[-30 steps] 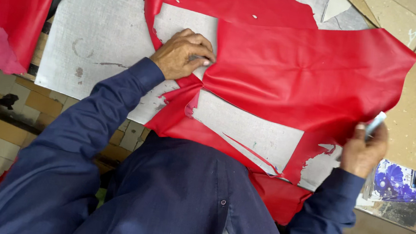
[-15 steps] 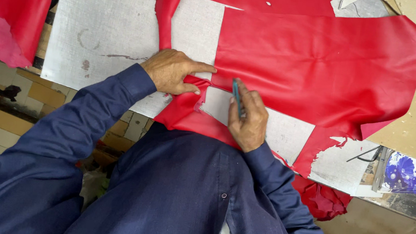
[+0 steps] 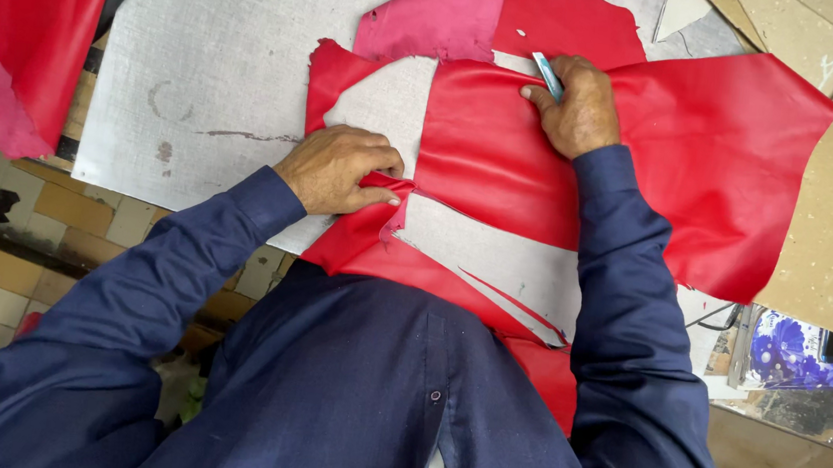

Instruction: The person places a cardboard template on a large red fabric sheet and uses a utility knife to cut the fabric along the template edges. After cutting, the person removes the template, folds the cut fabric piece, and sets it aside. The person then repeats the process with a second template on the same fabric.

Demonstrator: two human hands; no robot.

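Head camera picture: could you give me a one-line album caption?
Left hand pins red leather sheet on grey cutting board; right hand presses small blue-handled tool to it.

left hand (image 3: 340, 169) pinching red leather (image 3: 704, 159), right hand (image 3: 576, 107) holding blade (image 3: 548, 75) at far edge

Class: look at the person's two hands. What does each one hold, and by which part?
The right hand grips a small blue-handled tool by its handle. The left hand pinches the red sheet at a cut edge.
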